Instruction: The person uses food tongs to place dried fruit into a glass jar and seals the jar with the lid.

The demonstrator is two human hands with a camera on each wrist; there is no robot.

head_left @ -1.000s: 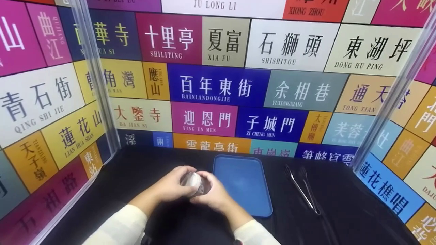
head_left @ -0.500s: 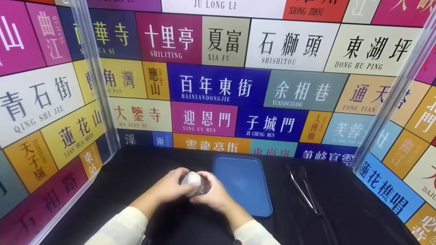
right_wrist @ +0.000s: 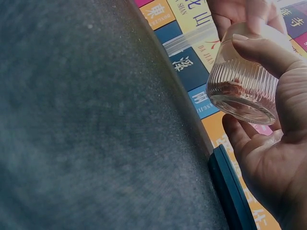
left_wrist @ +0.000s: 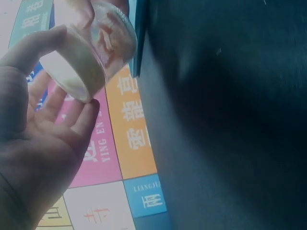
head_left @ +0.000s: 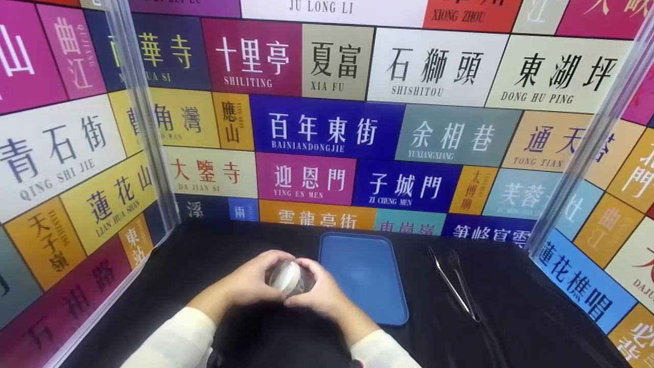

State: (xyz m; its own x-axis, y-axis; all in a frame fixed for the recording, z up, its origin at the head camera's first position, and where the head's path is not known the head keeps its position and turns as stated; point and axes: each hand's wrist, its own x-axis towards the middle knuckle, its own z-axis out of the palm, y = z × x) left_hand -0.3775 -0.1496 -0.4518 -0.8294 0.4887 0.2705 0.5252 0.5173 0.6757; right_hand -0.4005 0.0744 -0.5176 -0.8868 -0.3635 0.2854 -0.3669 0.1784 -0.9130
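Note:
A ribbed clear glass jar (right_wrist: 240, 91) with a pale lid (left_wrist: 81, 67) is held tilted above the black table, lid towards the left. Reddish-brown pieces show through the glass. My left hand (head_left: 253, 281) is at the lid, thumb on one side of its rim and fingertips touching the other. From the right, my right hand (head_left: 317, 291) grips the jar's body, its thumb along the side in the right wrist view. In the head view, both hands partly hide the glass.
A blue rectangular tray (head_left: 365, 278) lies on the black table (head_left: 439, 337) just right of the hands. Further right are metal tongs (head_left: 454, 286), their jaws spread. Printed panels (head_left: 327, 128) with clear corner edges stand at the back and sides.
Half a second ago the left hand was closer round the lid; now it has shifted slightly left with wider-spread fingers. The lid faces a little differently. The right hand has hardly moved.

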